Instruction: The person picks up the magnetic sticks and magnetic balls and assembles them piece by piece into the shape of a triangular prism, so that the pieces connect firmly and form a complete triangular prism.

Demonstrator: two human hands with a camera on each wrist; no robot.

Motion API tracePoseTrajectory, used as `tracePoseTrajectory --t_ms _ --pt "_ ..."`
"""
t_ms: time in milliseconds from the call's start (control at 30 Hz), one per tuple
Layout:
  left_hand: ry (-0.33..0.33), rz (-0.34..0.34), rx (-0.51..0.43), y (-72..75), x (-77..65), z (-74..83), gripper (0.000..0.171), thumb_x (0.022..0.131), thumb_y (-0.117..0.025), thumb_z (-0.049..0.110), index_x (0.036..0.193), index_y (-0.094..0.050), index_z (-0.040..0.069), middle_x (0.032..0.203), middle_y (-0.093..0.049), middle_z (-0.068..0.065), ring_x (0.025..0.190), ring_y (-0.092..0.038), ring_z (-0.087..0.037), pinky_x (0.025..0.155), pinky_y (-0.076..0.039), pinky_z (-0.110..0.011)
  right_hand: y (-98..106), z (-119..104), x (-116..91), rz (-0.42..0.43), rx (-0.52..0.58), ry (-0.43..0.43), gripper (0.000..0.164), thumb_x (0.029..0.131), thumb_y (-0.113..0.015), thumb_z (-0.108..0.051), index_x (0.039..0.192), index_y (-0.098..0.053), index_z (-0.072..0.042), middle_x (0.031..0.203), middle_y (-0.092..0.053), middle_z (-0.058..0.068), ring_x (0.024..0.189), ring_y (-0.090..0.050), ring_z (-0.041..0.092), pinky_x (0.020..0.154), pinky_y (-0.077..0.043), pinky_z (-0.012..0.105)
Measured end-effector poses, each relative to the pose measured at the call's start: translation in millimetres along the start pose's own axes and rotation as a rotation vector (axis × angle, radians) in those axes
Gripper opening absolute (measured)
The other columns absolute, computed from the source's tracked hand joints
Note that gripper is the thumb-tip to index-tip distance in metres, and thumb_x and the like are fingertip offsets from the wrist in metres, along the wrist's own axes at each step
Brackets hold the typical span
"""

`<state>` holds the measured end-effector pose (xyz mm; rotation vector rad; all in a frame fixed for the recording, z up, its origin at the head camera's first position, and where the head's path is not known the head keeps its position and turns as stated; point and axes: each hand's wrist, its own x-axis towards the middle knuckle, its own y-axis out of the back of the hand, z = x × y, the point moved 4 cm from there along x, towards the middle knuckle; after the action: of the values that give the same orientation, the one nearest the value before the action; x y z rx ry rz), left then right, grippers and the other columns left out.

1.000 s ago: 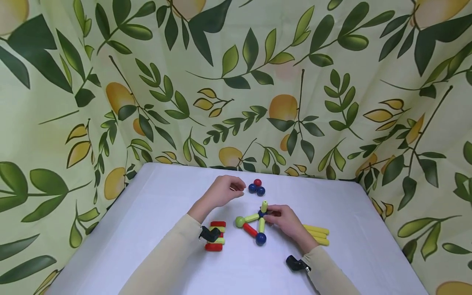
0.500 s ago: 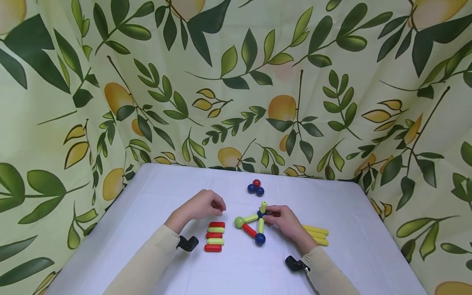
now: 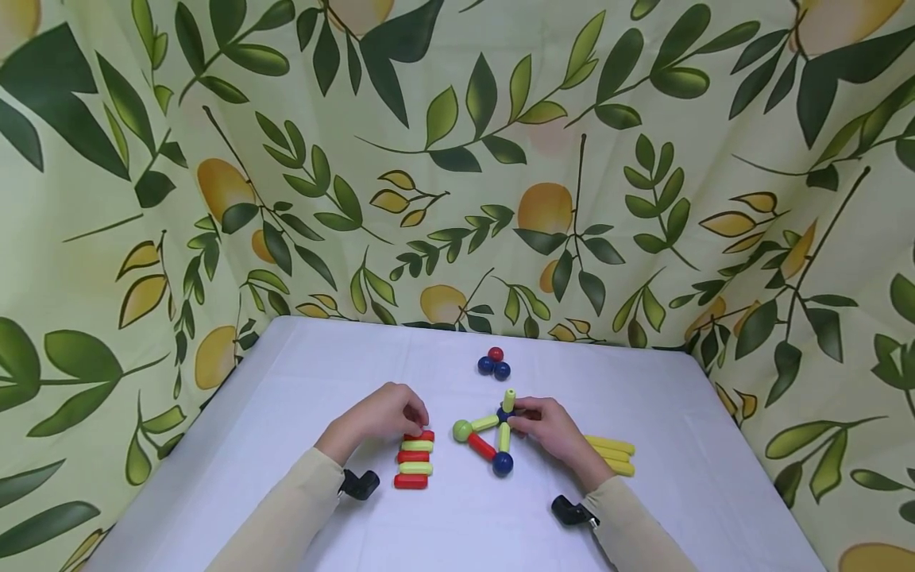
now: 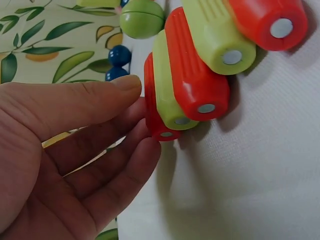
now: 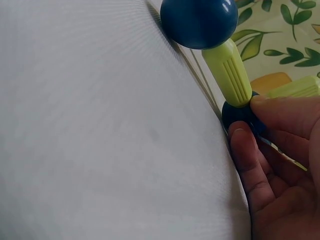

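Note:
A row of short red and green rods [image 3: 414,458] lies on the white table [image 3: 300,373]. My left hand [image 3: 418,419] curls over the far red rod [image 3: 419,435]; in the left wrist view the thumb and fingers [image 4: 145,150] of that hand [image 4: 137,117] pinch the end of this red rod [image 4: 154,95]. My right hand [image 3: 520,415] pinches a blue ball [image 3: 505,414] at the hub of a rod-and-ball structure with a green ball [image 3: 462,430], a red rod [image 3: 484,446] and a second blue ball [image 3: 503,463]. The right wrist view shows the pinched ball [image 5: 232,112] below a green rod [image 5: 230,70].
Three loose balls [image 3: 493,363], one red and two blue, sit behind the structure. Some yellow rods [image 3: 610,455] lie by my right wrist. Leaf-and-lemon patterned cloth [image 3: 457,159] walls the table on three sides. Black wrist cameras [image 3: 357,483] ride on both sleeves.
My left hand has come back from beside the loose balls toward me and settled on the far red rod of the row. The right hand has stayed on the structure.

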<state>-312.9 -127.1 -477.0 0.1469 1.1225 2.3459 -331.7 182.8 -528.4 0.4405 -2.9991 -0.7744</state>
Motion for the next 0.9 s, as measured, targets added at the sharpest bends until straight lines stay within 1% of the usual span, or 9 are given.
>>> tracePoseTrajectory --t_ms 133,200,333,467,567,667,800,900 --pt "0.009 -0.011 0.007 -2.5 -0.6 -1.6 0.014 0.093 -0.085 0.003 0.092 -0.082 0.016 0.083 -0.070 0.009 0.081 -0.063 -0.015 0.079 -0.056 -0.034 0.4 0.2 0.3 0.000 -0.006 -0.002 0.035 0.099 -0.079 -0.011 0.133 -0.076 -0.003 0.107 -0.075 0.004 0.085 -0.067 0.021 0.077 -0.057 0.033" --pt "0.008 -0.006 0.019 -3.4 0.3 -2.4 0.014 0.093 -0.084 0.003 0.093 -0.082 0.017 0.083 -0.069 0.009 0.082 -0.063 -0.016 0.079 -0.056 -0.034 0.9 1.5 1.0 0.006 -0.011 -0.007 0.035 0.099 -0.080 -0.011 0.134 -0.076 -0.004 0.107 -0.075 0.004 0.085 -0.067 0.021 0.077 -0.057 0.033" --pt "0.018 0.038 0.067 -3.7 2.6 -4.9 0.011 0.095 -0.084 0.006 0.096 -0.082 0.017 0.085 -0.068 0.010 0.084 -0.062 -0.016 0.081 -0.055 -0.035 1.6 3.9 1.6 0.017 -0.019 -0.018 0.036 0.099 -0.080 -0.011 0.134 -0.076 -0.004 0.106 -0.075 0.003 0.084 -0.067 0.021 0.076 -0.057 0.033" --pt "0.039 0.074 0.101 -4.3 3.6 -8.1 0.010 0.094 -0.086 0.010 0.101 -0.082 0.014 0.087 -0.068 0.009 0.086 -0.061 -0.015 0.083 -0.056 -0.037 0.0 4.1 1.5 0.010 -0.015 -0.016 0.036 0.099 -0.080 -0.012 0.134 -0.076 -0.003 0.107 -0.075 0.003 0.083 -0.067 0.021 0.076 -0.057 0.033" --pt "0.050 0.078 0.096 -5.3 3.9 -9.7 0.012 0.092 -0.088 0.010 0.103 -0.082 0.013 0.088 -0.069 0.008 0.086 -0.062 -0.016 0.083 -0.057 -0.037 -1.2 3.4 1.2 0.007 -0.012 -0.003 0.036 0.098 -0.080 -0.012 0.133 -0.076 -0.003 0.107 -0.076 0.004 0.083 -0.068 0.021 0.074 -0.057 0.032" --pt "0.048 0.077 0.093 -5.7 4.5 -9.6 0.012 0.092 -0.088 0.010 0.101 -0.082 0.013 0.087 -0.068 0.008 0.086 -0.061 -0.016 0.082 -0.056 -0.037 -1.6 2.8 0.7 0.008 -0.013 0.008 0.036 0.098 -0.080 -0.012 0.133 -0.076 -0.002 0.105 -0.075 0.004 0.082 -0.067 0.021 0.073 -0.056 0.031" --pt "0.033 0.082 0.104 -5.5 6.1 -7.9 0.010 0.092 -0.087 0.009 0.099 -0.083 0.014 0.085 -0.068 0.009 0.084 -0.061 -0.016 0.080 -0.055 -0.036 -1.0 1.9 -0.1 0.012 -0.015 -0.002 0.036 0.098 -0.081 -0.012 0.133 -0.076 -0.003 0.104 -0.075 0.004 0.082 -0.066 0.021 0.073 -0.055 0.031" --pt "0.023 0.092 0.076 -4.1 7.3 -6.2 0.010 0.092 -0.087 0.011 0.100 -0.083 0.014 0.085 -0.068 0.009 0.084 -0.061 -0.016 0.079 -0.055 -0.035 -0.7 1.4 -0.2 0.016 -0.016 -0.015 0.037 0.098 -0.081 -0.013 0.134 -0.076 -0.004 0.104 -0.075 0.003 0.083 -0.067 0.021 0.074 -0.055 0.032"
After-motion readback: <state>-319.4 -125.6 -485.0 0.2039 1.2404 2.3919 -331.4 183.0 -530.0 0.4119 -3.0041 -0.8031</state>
